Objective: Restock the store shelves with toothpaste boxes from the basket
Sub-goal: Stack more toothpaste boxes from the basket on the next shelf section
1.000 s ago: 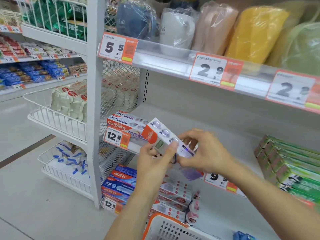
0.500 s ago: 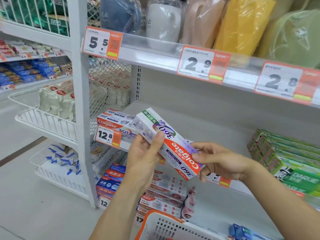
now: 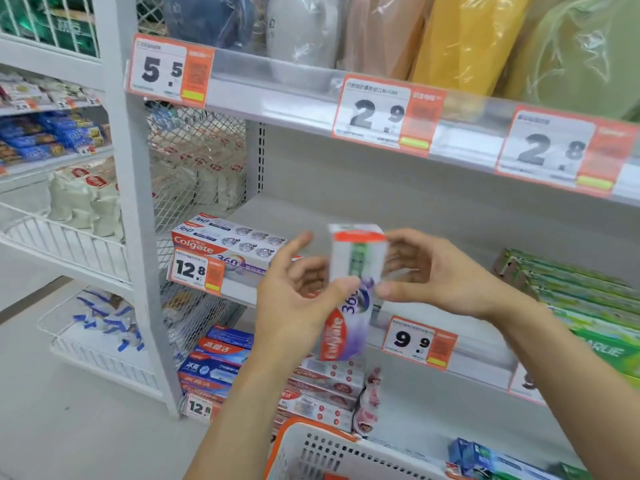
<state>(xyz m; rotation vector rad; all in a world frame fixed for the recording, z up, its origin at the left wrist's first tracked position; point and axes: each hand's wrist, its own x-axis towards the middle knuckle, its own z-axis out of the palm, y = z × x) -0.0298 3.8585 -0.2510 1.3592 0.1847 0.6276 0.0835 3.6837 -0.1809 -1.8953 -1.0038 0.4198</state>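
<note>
Nearest the camera, bottom edge, sits the basket point(image 3: 311, 445), white w/ orange rim; a few more boxes show at its right side, blue and green ones, so stock is left to place. Above it both forearms reach fwd. The left hand point(image 3: 298, 299) and right hand point(image 3: 426, 275) hold one toothpaste box point(image 3: 353, 289) between them, roughly upright, end flap toward the top, red brand end pointing down. Left thumb and fingers pinch its lower-mid part; the right hand's fingers curl round the upper part w/ the thumb pressing near the middle. The box is blurred, so exact contact pts can't be read. It hangs in front of the middle shelf point(image 3: 346, 216), not yet on it. Just behind and left of the hands lies the matching stack of boxes point(image 3: 228, 244) at the shelf's left end, over the 12.8 price tag point(image 3: 194, 271); further right the green boxes point(image 3: 571, 296) lie well apart, w/ bare shelf between. Judged step: turning the box to lie flat before setting it beside or on the stack. Risks: a loose pinch mid-turn could let the box slip down toward the basket or the lower shelf; laying it wrong way round would hide the brand face; pushing it in carelessly could shove the stack askew, or park it over the 9.9 tag point(image 3: 419, 341), i.e. wrong price slot.
</note>
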